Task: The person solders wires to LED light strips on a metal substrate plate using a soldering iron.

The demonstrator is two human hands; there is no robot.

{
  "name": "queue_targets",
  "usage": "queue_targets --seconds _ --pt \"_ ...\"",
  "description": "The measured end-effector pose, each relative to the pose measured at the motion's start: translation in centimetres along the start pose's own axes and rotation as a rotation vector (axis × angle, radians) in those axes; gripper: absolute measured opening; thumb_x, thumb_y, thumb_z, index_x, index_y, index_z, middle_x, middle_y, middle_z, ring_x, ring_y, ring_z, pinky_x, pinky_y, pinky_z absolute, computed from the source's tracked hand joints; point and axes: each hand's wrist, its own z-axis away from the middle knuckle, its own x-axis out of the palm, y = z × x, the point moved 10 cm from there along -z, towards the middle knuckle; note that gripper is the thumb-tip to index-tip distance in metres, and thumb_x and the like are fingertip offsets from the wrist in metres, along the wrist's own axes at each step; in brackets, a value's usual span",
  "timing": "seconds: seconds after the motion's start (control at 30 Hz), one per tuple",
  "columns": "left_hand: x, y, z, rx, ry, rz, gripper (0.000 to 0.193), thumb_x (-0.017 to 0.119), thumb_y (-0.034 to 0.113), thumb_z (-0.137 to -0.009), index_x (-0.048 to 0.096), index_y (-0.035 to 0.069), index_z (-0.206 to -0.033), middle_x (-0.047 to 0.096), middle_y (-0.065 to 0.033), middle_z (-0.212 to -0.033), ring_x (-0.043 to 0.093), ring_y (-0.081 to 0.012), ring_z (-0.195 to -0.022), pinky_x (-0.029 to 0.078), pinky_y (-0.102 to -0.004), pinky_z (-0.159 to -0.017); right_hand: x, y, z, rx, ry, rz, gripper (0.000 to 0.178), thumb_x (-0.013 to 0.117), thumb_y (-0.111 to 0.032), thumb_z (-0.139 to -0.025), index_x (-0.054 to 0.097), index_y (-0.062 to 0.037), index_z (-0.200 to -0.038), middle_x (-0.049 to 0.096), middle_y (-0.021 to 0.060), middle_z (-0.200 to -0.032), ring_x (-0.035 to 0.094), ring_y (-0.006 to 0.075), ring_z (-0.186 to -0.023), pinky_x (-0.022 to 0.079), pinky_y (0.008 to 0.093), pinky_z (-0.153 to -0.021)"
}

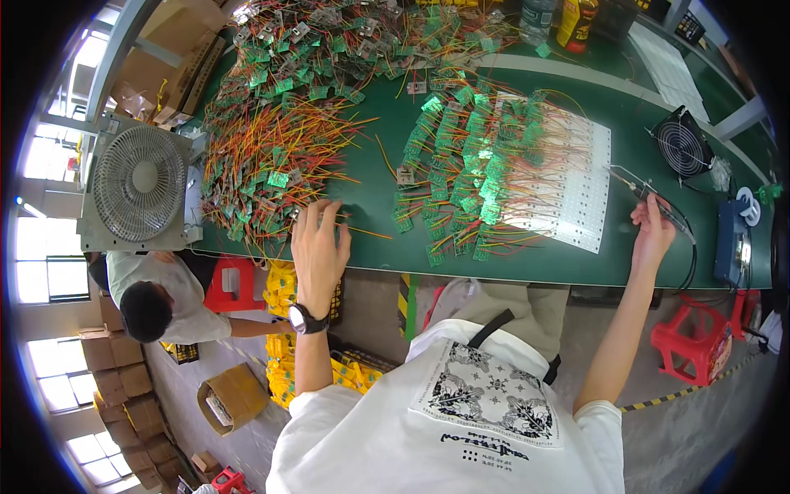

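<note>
Left fingers (331, 216) near boards (279, 179) (hold unclear); right fingers (653, 209) grip soldering iron (640, 190); shirt (354, 445) bears lettering (487, 445).

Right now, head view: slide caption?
Left hand at piled wired boards; right hand holding a soldering iron beside a white perforated sheet.

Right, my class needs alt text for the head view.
A person's left hand is at the edge of a heap of wired green circuit boards on a green table; the right hand holds a thin-tipped tool. Between the hands, wires from rows of similar boards lie across a white perforated sheet.
</note>
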Motion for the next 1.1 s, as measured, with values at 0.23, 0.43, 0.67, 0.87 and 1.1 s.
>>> queue_targets --seconds 0.23,0.43,0.67,0.87,1.1 --pt "0.9 -0.9 0.1 0.054 -0.093 0.051 0.037 0.06 -0.005 -0.075 0.059 0.002 -0.111 0.057 -0.0115 -0.113 0.052 -0.0342 -0.105 0.046 -0.0425 -0.089 0.2 -0.4 0.1 -0.012 -0.003 0.003 0.022 0.066 -0.013 -0.088 0.062 0.0042 -0.101 0.063 0.0081 -0.075 0.058 0.0135 -0.059 0.042 0.0234 -0.054" --pt "1.6 -3.0 -1.6 -0.15 -0.123 0.343 0.028 0.065 -0.005 -0.075 0.063 0.001 -0.102 0.061 -0.0143 -0.1 0.059 -0.0311 -0.091 0.049 -0.0416 -0.079 0.3 -0.1 0.0 0.008 -0.002 0.013 0.023 0.068 -0.014 -0.087 0.062 0.0031 -0.102 0.064 0.008 -0.074 0.059 0.0135 -0.058 0.041 0.0233 -0.053" --pt "1.5 -2.4 -5.0 -0.089 0.083 0.274 0.02 0.068 -0.004 -0.076 0.064 -0.001 -0.095 0.062 -0.0131 -0.093 0.062 -0.0252 -0.075 0.051 -0.0312 -0.062 0.4 -0.5 0.2 0.002 -0.011 0.014 0.022 0.067 -0.014 -0.087 0.062 0.003 -0.101 0.063 0.0076 -0.073 0.058 0.0135 -0.057 0.041 0.0231 -0.052" --pt "1.5 -1.6 -6.9 -0.145 0.076 0.58 0.024 0.066 -0.006 -0.078 0.062 -0.001 -0.101 0.064 -0.0115 -0.097 0.064 -0.02 -0.087 0.055 -0.0259 -0.065 0.3 -0.2 0.2 0.02 -0.005 -0.004 0.022 0.067 -0.014 -0.088 0.062 0.0028 -0.101 0.063 0.0076 -0.073 0.058 0.0135 -0.056 0.041 0.0228 -0.052" --pt "4.3 -1.9 -5.1 -0.265 -0.027 0.926 0.037 0.066 -0.004 -0.081 0.058 0.001 -0.116 0.062 -0.0083 -0.112 0.06 -0.0154 -0.1 0.055 -0.0256 -0.075 0.3 -0.6 0.3 0.018 0.006 -0.004 0.022 0.066 -0.013 -0.088 0.061 0.0032 -0.102 0.063 0.0078 -0.073 0.058 0.0133 -0.057 0.041 0.023 -0.052"
